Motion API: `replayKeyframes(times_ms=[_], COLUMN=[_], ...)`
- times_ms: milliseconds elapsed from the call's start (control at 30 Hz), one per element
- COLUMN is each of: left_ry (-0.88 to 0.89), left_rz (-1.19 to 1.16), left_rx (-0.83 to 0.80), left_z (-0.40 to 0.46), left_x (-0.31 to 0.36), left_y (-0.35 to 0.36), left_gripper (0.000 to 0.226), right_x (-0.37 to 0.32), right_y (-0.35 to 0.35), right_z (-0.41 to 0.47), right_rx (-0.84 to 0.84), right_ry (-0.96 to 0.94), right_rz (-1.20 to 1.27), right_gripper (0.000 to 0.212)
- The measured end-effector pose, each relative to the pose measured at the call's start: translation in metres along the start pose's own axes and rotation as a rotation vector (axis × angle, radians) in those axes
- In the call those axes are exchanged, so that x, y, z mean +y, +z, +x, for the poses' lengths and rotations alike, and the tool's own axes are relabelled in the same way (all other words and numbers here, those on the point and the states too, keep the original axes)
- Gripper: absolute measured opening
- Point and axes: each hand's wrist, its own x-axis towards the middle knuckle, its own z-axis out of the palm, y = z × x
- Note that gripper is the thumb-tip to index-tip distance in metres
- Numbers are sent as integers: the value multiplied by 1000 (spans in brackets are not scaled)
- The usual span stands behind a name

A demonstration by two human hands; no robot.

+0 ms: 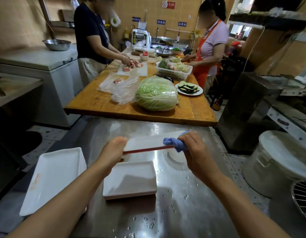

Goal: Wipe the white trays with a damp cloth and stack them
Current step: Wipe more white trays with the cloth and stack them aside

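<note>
Here, over a wet steel counter, a white tray is held up off the surface, its long axis running left to right, its red-edged rim toward the camera. The left hand grips its left end; the right hand pinches a bunched blue cloth against its right end. Two tray stacks lie below.
</note>
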Motion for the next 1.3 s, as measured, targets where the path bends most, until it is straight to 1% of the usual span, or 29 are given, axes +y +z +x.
replayKeyframes(times_ms=[33,67,133,200,233,300,400,467,533,633,700,733,767,800,867,900,933,1000,1133,1233,1300], left_ry=[75,153,359,578,630,642,656,709,739,627,503,435,375,334,314,305,288,263,255,228,203], left_rz=[175,330,550,749,812,848,732,632,593,486,309,192,77,-26,-188,-253,-302,-330,-331,-375,-428], left_rx=[5,0,-6,7,31,130,289,315,304,228,155,110,58,9,-60,-82,-100,-130,-138,-109,-81], left_z=[-1,-6,-20,-32,-36,-39,-38,-38,-40,-44,-43,-42,-42,-43,-45,-47,-49,-52,-55,-51,-48], left_x=[2,7,21,33,36,42,43,42,43,44,42,42,42,43,44,44,44,43,44,44,44], left_y=[1,2,12,29,37,47,48,46,45,41,37,35,34,32,30,29,28,27,27,21,16], left_gripper=[34,45,68,70,68,62,47,42,39,27,16,15,20,24,28,29,30,30,26,28,30], right_x=[-3,-6,-12,-16,-19,-24,-32,-33,-33,-32,-31,-31,-32,-33,-38,-41,-44,-47,-51,-49,-40], right_y=[-2,-4,-7,-11,-13,-18,-24,-29,-32,-31,-28,-26,-23,-20,-9,-4,-1,4,20,25,25], right_z=[3,6,12,19,22,27,32,33,33,32,32,33,33,32,28,27,28,37,56,58,57], right_rx=[-17,-44,-100,-128,-132,-128,-97,-41,11,96,174,197,188,144,9,-27,-29,18,29,60,80], right_ry=[7,11,15,26,27,15,4,24,51,53,89,112,125,121,74,53,52,86,56,4,2], right_rz=[-5,-9,-6,16,35,77,128,177,230,253,280,293,298,292,246,231,239,251,20,2,6], right_gripper=[21,23,25,22,21,19,19,23,31,38,39,42,45,48,53,53,53,49,51,49,48])
